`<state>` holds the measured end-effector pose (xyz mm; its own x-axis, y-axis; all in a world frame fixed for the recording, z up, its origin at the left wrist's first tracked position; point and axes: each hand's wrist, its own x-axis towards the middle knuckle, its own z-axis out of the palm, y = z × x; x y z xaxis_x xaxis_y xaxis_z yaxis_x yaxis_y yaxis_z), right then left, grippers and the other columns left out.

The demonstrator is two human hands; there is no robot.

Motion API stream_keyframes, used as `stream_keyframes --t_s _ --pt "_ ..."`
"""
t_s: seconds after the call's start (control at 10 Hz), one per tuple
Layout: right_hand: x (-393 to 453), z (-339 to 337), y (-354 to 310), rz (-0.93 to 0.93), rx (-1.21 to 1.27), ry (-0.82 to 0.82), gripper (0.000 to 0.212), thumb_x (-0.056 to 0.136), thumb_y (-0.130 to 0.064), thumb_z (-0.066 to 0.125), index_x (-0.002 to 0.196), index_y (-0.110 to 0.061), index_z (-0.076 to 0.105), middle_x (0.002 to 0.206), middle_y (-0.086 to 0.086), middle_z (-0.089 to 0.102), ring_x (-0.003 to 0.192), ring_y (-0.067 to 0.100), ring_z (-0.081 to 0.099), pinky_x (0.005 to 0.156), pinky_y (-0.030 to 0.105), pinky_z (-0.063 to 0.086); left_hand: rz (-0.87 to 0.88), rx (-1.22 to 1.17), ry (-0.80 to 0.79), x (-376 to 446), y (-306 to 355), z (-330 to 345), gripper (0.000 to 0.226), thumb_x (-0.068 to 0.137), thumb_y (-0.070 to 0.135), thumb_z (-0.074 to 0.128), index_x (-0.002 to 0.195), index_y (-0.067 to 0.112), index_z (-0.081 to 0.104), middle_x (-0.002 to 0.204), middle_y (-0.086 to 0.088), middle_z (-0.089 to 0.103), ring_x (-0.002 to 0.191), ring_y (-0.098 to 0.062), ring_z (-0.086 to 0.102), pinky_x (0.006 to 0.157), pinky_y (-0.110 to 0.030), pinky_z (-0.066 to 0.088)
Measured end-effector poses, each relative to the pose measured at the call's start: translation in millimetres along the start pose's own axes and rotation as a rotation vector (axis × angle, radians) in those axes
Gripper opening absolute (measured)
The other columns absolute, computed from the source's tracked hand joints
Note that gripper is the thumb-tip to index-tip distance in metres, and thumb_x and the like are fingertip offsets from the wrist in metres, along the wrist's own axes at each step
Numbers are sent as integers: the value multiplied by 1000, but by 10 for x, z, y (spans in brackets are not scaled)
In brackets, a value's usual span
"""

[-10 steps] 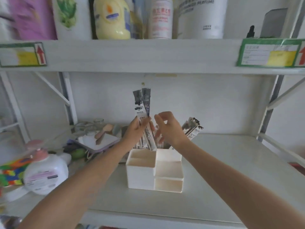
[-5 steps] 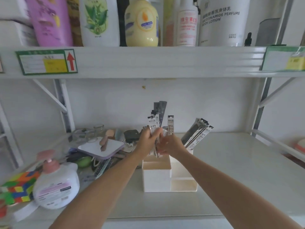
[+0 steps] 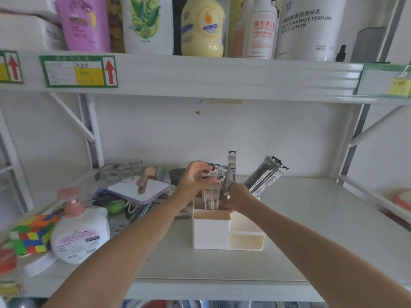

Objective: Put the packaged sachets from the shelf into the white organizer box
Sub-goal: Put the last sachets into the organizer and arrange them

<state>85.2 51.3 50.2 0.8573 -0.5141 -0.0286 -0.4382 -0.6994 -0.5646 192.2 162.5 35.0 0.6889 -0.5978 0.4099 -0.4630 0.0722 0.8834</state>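
A white organizer box (image 3: 210, 234) with several compartments stands mid-shelf. Long narrow sachets (image 3: 211, 196) stand upright in its rear left compartment. My left hand (image 3: 194, 178) sits on their tops, fingers curled around them. My right hand (image 3: 235, 197) is lower, beside the box's back edge, pinching the sachets near their middle. One sachet (image 3: 231, 167) sticks up higher between my hands. Another bundle of sachets (image 3: 265, 176) leans to the right from the rear right compartment.
A pink-capped pump bottle (image 3: 77, 232), a colourful cube puzzle (image 3: 31, 234), a white tablet with a brush (image 3: 142, 187) and small jars crowd the shelf's left. Lotion bottles (image 3: 203, 27) fill the upper shelf. The right shelf surface (image 3: 322, 214) is bare.
The sachets in my hands have gone down from above the box into its rear left compartment. My left hand slid to their tops; my right hand dropped beside them.
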Motion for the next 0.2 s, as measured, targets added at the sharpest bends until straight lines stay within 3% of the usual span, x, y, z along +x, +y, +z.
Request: stream_keyframes --t_s 0.1,0.2 --pt "-11 6 139 -34 77 19 28 87 -16 61 108 3 58 102 20 71 62 17 67 58 17 57 40 -88 56 -23 5 -57 69 48 56 75 106 30 48 110 13 61 104 2 58 85 -9 48" --pt "-157 158 382 -6 167 83 28 89 -22 57 98 5 59 99 15 57 80 31 71 64 29 58 97 -125 156 -237 -31 -143 62 51 59 73 102 32 51 107 13 62 98 9 61 89 -6 47"
